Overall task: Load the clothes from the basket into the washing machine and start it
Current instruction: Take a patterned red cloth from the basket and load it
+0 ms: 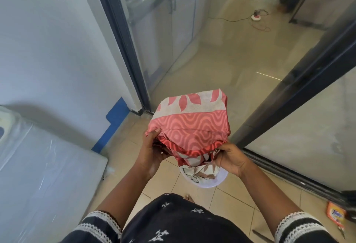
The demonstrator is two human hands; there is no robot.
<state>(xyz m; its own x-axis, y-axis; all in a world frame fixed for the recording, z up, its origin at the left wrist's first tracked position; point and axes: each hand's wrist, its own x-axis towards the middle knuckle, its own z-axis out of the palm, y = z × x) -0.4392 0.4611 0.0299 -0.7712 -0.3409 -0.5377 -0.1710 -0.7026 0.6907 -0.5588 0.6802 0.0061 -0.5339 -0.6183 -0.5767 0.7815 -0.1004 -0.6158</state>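
Note:
I hold a bundled red and cream patterned cloth with both hands, above a white basket on the tiled floor. My left hand grips the bundle's left side and my right hand grips its lower right edge. More cream and brown patterned fabric hangs from the bundle into the basket. The washing machine, white and wrapped in clear plastic, stands at the left with its lid down.
A white wall with blue tape is behind the machine. Dark-framed glass sliding doors stand ahead and to the right. An orange detergent packet lies on the floor at the right. A cable and socket lie beyond the glass.

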